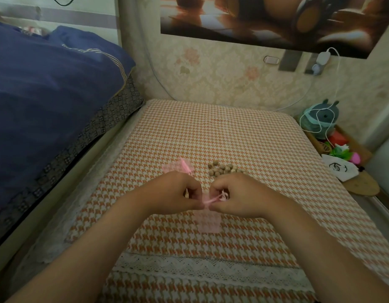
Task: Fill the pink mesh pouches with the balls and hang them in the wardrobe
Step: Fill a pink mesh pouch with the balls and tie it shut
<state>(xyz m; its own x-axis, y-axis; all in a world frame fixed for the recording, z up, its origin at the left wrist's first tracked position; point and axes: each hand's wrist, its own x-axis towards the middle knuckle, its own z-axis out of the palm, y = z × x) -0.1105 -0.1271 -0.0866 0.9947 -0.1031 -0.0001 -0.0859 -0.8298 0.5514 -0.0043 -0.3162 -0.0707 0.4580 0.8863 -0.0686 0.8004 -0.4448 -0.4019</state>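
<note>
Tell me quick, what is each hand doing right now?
Left hand: closed, pinching the top of the pouch.
Right hand: closed, pinching the pouch's string.

The cloth [211, 132] is orange-and-white houndstooth, edged with white lace [189, 265]. The mesh pouch [209, 223] is sheer pale pink (the houndstooth shows through it), with a brighter pink drawstring [211, 201]. The balls [219, 169] are tan. The quilt [47, 84] is navy blue; the wallpaper [222, 84] cream damask with faded pink flowers. The plush toy [309, 123] is teal.
</note>
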